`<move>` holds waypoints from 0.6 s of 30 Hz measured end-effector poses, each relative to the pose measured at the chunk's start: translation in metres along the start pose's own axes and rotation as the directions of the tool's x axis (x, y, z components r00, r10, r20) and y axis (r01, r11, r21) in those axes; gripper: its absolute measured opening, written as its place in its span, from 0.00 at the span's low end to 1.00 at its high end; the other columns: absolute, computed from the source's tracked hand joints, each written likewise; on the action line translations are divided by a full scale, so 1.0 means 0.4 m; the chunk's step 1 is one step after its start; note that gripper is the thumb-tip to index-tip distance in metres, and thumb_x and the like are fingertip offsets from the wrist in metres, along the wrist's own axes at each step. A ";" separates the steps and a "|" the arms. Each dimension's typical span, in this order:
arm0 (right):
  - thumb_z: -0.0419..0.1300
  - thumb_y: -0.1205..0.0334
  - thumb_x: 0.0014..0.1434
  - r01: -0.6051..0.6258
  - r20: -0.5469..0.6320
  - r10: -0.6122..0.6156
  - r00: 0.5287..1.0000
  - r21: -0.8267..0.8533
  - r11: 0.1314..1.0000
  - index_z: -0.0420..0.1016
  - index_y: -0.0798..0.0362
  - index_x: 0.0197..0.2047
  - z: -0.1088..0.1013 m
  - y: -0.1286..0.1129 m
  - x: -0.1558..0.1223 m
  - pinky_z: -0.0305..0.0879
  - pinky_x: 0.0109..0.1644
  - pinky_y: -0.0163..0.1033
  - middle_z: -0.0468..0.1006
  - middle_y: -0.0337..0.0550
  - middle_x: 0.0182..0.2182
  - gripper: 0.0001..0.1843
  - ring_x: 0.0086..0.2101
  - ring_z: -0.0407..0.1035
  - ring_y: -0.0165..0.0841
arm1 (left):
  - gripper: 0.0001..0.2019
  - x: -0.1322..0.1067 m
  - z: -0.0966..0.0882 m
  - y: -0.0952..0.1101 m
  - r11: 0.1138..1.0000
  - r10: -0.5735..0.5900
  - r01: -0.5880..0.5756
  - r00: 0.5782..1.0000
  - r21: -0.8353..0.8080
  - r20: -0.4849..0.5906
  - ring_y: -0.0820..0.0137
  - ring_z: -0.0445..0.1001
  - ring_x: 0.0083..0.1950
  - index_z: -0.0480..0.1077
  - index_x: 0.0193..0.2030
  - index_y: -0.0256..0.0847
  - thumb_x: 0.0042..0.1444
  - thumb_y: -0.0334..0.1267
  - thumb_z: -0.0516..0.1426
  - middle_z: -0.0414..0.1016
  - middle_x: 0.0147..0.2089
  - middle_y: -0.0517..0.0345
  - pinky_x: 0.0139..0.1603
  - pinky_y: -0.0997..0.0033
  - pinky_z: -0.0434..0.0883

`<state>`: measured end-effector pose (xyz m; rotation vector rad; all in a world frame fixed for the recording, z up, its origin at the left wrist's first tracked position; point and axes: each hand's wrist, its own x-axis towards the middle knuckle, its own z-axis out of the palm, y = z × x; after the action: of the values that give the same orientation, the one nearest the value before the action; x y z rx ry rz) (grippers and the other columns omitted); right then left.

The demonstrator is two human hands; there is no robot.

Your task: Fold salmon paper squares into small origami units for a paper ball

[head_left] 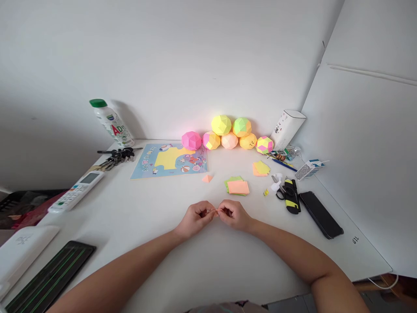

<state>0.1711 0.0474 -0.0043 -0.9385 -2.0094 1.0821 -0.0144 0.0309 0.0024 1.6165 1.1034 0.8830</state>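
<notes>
Between the fingertips of both hands is a small orange piece of paper (217, 211), seen nearly edge-on and mostly covered by the fingers. My left hand (196, 217) pinches its left side. On its right side my right hand (235, 214) does the same, thumb and finger pressed together. Just beyond the hands lies a small folded orange paper piece (207, 178), pointed in shape. A stack of orange paper squares (238, 187) rests on green sheets (230, 179) a little to the right of it.
Several faceted paper balls (221, 125) are piled against the wall. A blue picture board (140, 168) lies at back left, near a bottle (114, 124) and a remote control (76, 191). Scissors (288, 190), a yellow-black cutter (292, 202) and a phone (321, 214) lie on the right.
</notes>
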 end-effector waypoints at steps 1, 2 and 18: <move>0.54 0.66 0.54 0.001 0.004 -0.001 1.000 0.002 1.000 0.65 0.55 0.27 -0.001 -0.001 0.000 0.52 0.23 0.31 0.64 0.36 0.22 0.05 0.21 0.55 0.24 | 0.08 0.000 0.000 -0.001 1.000 -0.003 0.003 1.000 -0.001 0.004 0.76 0.56 0.24 0.70 0.28 0.38 0.54 0.38 0.53 0.67 0.27 0.60 0.25 0.75 0.58; 0.54 0.66 0.54 0.000 0.009 0.000 1.000 0.005 1.000 0.65 0.55 0.27 -0.002 -0.002 0.000 0.52 0.23 0.31 0.64 0.36 0.22 0.05 0.21 0.55 0.24 | 0.08 0.000 0.000 -0.002 1.000 -0.005 0.005 1.000 -0.002 0.004 0.76 0.56 0.24 0.70 0.28 0.38 0.54 0.38 0.53 0.67 0.27 0.60 0.25 0.75 0.58; 0.55 0.65 0.53 -0.095 0.000 0.095 0.995 0.102 0.990 0.65 0.55 0.25 -0.012 -0.005 -0.001 0.54 0.24 0.31 0.65 0.36 0.22 0.07 0.22 0.56 0.25 | 0.09 -0.001 -0.003 0.008 0.993 -0.085 0.085 0.996 -0.076 0.005 0.77 0.57 0.24 0.65 0.25 0.38 0.52 0.38 0.53 0.62 0.24 0.63 0.23 0.77 0.58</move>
<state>0.1747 0.0484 -0.0006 -0.9910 -1.9024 1.2208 -0.0149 0.0305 0.0060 1.4967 1.1161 0.8578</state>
